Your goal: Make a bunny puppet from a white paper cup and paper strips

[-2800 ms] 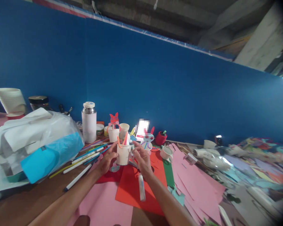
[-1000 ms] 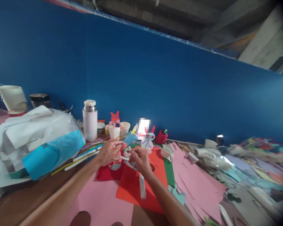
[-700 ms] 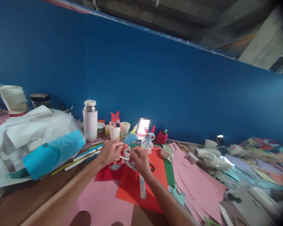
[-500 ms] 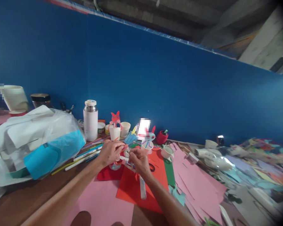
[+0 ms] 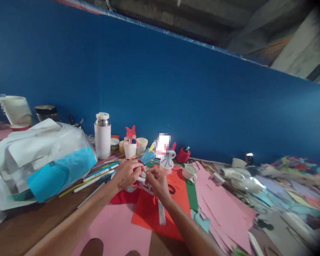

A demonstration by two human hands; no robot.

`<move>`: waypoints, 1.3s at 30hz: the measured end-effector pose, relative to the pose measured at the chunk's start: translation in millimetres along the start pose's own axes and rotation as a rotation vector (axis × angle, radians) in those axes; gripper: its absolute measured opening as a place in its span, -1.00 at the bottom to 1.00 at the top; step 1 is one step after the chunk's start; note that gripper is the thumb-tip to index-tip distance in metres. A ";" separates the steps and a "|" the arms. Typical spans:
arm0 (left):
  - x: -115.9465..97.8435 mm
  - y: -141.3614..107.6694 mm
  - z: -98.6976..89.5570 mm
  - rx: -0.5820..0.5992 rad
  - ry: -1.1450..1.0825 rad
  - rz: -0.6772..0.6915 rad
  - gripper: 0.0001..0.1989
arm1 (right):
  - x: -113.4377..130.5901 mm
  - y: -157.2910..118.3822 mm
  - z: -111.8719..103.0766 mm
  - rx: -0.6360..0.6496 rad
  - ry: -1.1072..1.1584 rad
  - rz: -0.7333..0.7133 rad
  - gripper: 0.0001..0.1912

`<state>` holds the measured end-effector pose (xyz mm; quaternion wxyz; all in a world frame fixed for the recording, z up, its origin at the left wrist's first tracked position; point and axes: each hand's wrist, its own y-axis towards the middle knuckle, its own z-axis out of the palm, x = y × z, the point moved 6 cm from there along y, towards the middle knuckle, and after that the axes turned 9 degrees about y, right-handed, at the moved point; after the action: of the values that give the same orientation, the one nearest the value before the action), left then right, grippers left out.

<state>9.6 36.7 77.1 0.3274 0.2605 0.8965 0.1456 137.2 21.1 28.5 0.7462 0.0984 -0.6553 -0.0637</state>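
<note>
My left hand [image 5: 129,173] and my right hand [image 5: 158,180] come almost together above the table, each with fingers pinched. Between the fingertips shows a small pale piece [image 5: 145,168], too small to name; it seems to be in my right fingers. A bit of red at my left fingertips cannot be made out. Just below, partly hidden by my hands, is a small white object [image 5: 143,175]. Red paper [image 5: 125,196] and an orange-red sheet [image 5: 146,213] lie underneath. A clear, narrow strip-like item [image 5: 161,213] rests on the orange-red sheet below my right wrist.
Behind my hands stand a white flask [image 5: 102,138], a paper cup with a red cat-like figure [image 5: 130,149] and a decorated cup [image 5: 166,163]. A mug [image 5: 190,172] and pink sheets [image 5: 221,209] lie right. Markers [image 5: 96,177] and a plastic bag [image 5: 42,156] are left.
My left hand has shifted slightly right and rolled over, covering more of the white object. The fingertips of both hands are closer together. My right hand has barely moved.
</note>
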 end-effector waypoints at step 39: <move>1.4 -2.7 -1.5 0.079 -0.236 -0.154 -0.69 | -0.7 -4.9 8.9 0.098 0.073 -0.031 -0.66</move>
<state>6.7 35.1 76.4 0.4304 0.2189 0.8741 0.0531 128.4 15.9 27.7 0.7628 0.1472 -0.6285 -0.0393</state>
